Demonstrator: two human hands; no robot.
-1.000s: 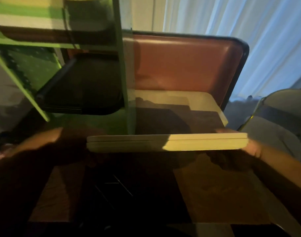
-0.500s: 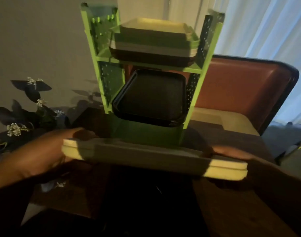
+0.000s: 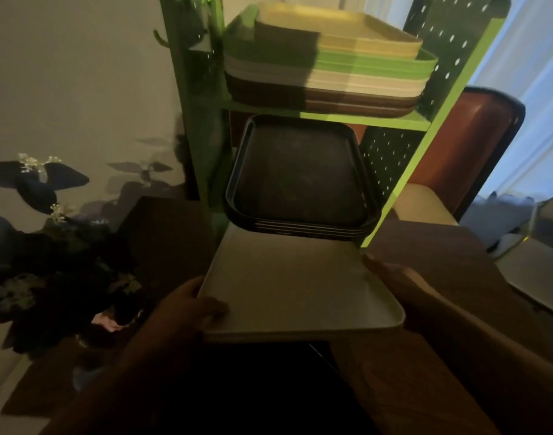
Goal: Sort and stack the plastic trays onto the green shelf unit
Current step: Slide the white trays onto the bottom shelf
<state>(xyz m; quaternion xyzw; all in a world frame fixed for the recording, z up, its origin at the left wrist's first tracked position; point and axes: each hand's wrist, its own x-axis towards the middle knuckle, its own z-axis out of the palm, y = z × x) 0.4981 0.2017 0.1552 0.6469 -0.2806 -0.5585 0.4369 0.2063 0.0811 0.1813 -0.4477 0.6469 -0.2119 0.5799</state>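
Observation:
I hold a pale cream tray (image 3: 297, 284) flat in front of the green shelf unit (image 3: 394, 120). My left hand (image 3: 187, 304) grips its left edge with the thumb on top. My right hand (image 3: 404, 284) holds its right edge. The tray's far end reaches under a tilted stack of black trays (image 3: 300, 180) on the lower shelf. On the upper shelf lies a stack of brown, white, green and yellow trays (image 3: 331, 61).
A dark wooden table (image 3: 441, 255) carries the shelf unit. A red-brown tray (image 3: 457, 152) leans upright behind it, with a cream tray (image 3: 422, 205) lying at its foot. Dark-leaved flowers (image 3: 49, 240) stand at the left. A curtain (image 3: 535, 73) hangs at the right.
The tray has turned from broadside to lengthwise and moved forward, its far end now under the black stack. The view has tilted down and closer to the shelf.

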